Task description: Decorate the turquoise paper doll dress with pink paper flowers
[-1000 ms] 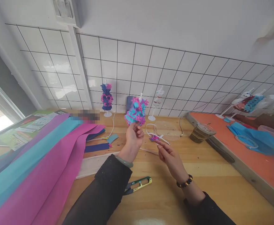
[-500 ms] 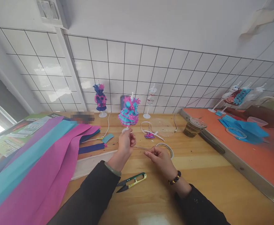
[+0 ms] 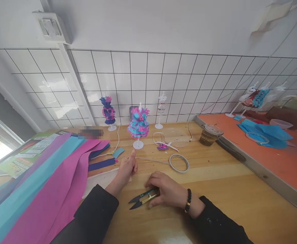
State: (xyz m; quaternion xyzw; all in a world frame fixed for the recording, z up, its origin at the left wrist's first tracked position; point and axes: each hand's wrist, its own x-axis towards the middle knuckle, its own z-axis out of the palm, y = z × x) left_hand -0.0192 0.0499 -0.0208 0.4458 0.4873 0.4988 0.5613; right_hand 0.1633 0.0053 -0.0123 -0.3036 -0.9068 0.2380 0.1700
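Note:
My left hand [image 3: 126,169] is closed, thumb up, pinching the end of a thin strip of tape [image 3: 152,159]. That strip runs right, across the table, to a tape roll [image 3: 170,166] lying flat. My right hand [image 3: 167,191] curls over the handle end of the thread snips [image 3: 142,199], fingers on one side and thumb on the other; the dark blades point left on the wood. Just beyond my left hand stands a small dress form [image 3: 138,127] in a turquoise and pink ruffled dress, on a round white base.
Pink, turquoise and purple sheets [image 3: 49,183] cover the left side. At the wall stand a form in navy and pink [image 3: 108,110] and a white form [image 3: 162,106]. A brown cup [image 3: 210,135] sits beside the raised orange surface [image 3: 272,166], which holds blue sheets [image 3: 270,134].
My right hand has left the tape strip and come down toward me onto the thread snips. My left hand has moved left and nearer, away from the dress form's base. The view has tilted slightly.

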